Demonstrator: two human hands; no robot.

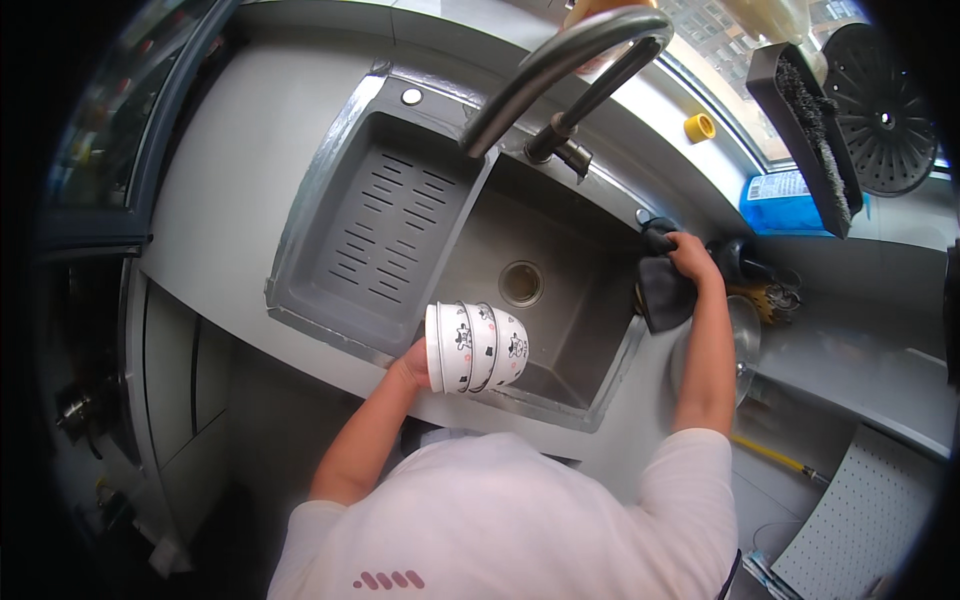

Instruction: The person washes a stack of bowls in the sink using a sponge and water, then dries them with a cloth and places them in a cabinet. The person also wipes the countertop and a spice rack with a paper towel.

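Observation:
My left hand (414, 368) is closed around a stack of white bowls (478, 347) with small black and pink cartoon prints. The stack is tipped on its side, rims to the left, over the near edge of the sink. Part of my left hand is hidden behind it. On the right, my right hand (692, 260) grips a smooth black item (664, 290) at the sink's right rim; its kind is not clear. Below the bowls is the steel sink basin (580, 270) with a round drain (521, 284).
A slotted grey tray (385, 228) sits in the sink's left side. Over the sink's back arches a metal faucet (560, 60). At the right are a pot lid (745, 345), a blue bottle (775, 205), a yellow ring (699, 127) and a bristled dark holder (808, 140).

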